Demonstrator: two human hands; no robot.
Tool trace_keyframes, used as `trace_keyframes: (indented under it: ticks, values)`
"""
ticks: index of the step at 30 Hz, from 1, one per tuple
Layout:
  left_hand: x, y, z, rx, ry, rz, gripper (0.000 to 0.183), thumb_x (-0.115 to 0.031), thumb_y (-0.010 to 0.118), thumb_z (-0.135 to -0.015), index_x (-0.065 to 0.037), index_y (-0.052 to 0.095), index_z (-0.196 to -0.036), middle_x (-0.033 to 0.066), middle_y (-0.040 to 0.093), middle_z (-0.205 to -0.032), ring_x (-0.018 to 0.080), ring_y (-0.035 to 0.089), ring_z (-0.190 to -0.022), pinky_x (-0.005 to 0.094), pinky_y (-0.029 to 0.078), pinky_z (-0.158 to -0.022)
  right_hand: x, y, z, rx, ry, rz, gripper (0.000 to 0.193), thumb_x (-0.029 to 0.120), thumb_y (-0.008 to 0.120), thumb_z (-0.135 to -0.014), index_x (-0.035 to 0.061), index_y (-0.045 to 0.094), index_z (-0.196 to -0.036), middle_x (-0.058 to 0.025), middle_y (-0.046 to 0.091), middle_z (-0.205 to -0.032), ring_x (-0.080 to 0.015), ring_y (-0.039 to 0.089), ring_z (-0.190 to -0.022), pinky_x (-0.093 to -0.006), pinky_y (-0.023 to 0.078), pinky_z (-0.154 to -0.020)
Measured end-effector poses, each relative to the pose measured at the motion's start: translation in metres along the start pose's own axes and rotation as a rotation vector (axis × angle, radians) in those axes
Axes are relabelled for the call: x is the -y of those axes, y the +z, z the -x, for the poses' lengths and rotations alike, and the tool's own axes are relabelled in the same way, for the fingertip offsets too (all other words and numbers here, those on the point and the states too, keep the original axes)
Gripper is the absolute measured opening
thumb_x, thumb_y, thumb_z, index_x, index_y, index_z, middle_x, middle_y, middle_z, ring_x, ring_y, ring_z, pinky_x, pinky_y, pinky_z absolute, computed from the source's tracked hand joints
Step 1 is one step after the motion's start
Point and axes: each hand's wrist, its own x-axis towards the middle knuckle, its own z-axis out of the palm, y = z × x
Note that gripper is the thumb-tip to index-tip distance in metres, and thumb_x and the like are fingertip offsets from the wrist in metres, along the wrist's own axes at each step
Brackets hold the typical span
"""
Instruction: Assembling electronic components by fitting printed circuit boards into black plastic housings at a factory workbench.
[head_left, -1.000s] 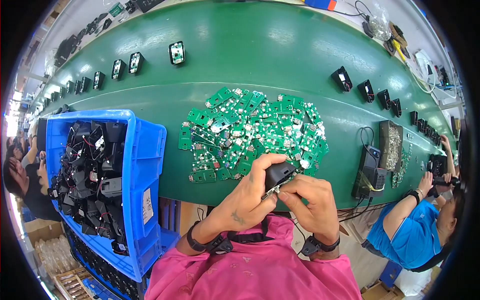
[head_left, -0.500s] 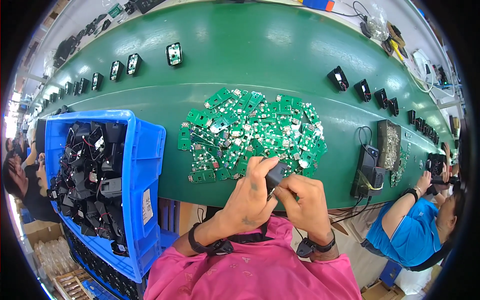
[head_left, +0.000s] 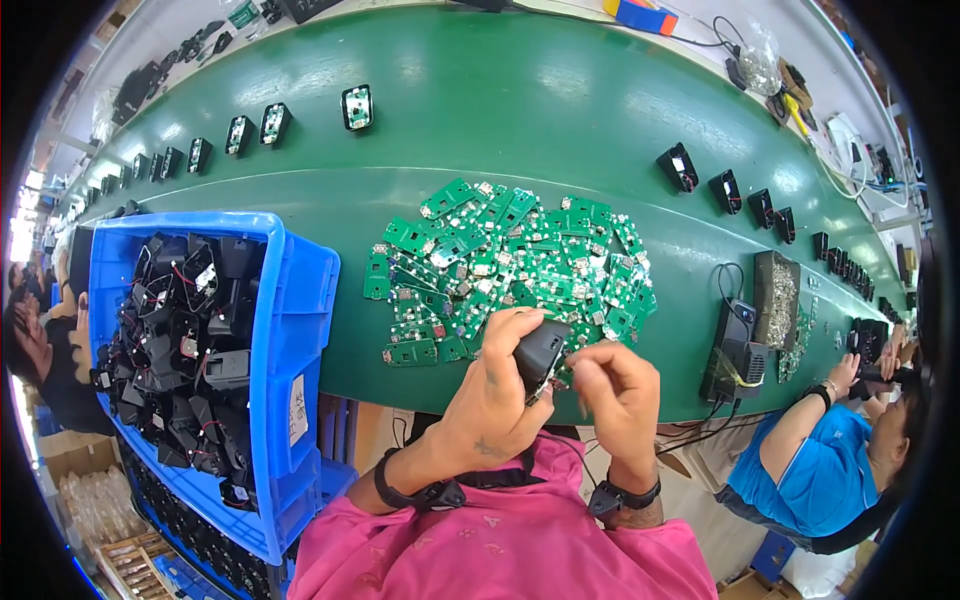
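Note:
My left hand [head_left: 480, 405] is wrapped round a black plastic housing [head_left: 541, 350], held tilted at the near edge of the heap of green circuit boards [head_left: 520, 255]. Along the housing's lower right side a strip of board or metal parts shows. Just right of it is my right hand [head_left: 622, 392], its fingers curled into a pinch by the open side. Whatever lies between those fingertips is too small to make out.
At the left stands a blue bin [head_left: 305, 300] full of black housings with wires. Housings with boards [head_left: 357, 107] line the far left; more black housings [head_left: 678, 168] line the right. A black device [head_left: 738, 345] and a tray of small metal parts [head_left: 776, 300] lie near a co-worker in blue [head_left: 820, 465].
My left hand has tipped the housing, showing more of its black face. My right hand has drawn slightly away to the right, leaving a small gap.

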Motion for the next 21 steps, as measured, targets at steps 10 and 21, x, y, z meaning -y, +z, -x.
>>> trace_keyframes:
  ticks: [10, 21]
  values:
    - [0.006, -0.006, 0.017, 0.029, -0.45, 0.302, 0.069, 0.004, 0.067, -0.077, -0.007, 0.032, -0.135, 0.009, 0.046, -0.116, 0.0164, 0.051, -0.102, 0.0313, 0.046, -0.089, -0.011, 0.016, -0.001, -0.007, -0.034, -0.32, 0.011, 0.01, 0.061, -0.096, 0.001, 0.059, -0.09, 0.002, 0.056, -0.068, -0.0039, 0.051, -0.056, -0.0213, 0.039, -0.048]
    - [0.026, 0.002, 0.007, 0.141, -0.333, 0.552, 0.05, 0.0, 0.072, -0.077, -0.004, 0.053, -0.123, 0.0147, 0.054, -0.119, 0.0235, 0.056, -0.108, 0.0341, 0.046, -0.093, -0.016, -0.002, -0.003, 0.214, -0.128, -0.185, 0.032, 0.022, 0.061, -0.096, 0.0021, 0.055, -0.073, -0.0017, 0.053, -0.059, -0.0101, 0.049, -0.054, -0.0295, 0.037, -0.05]
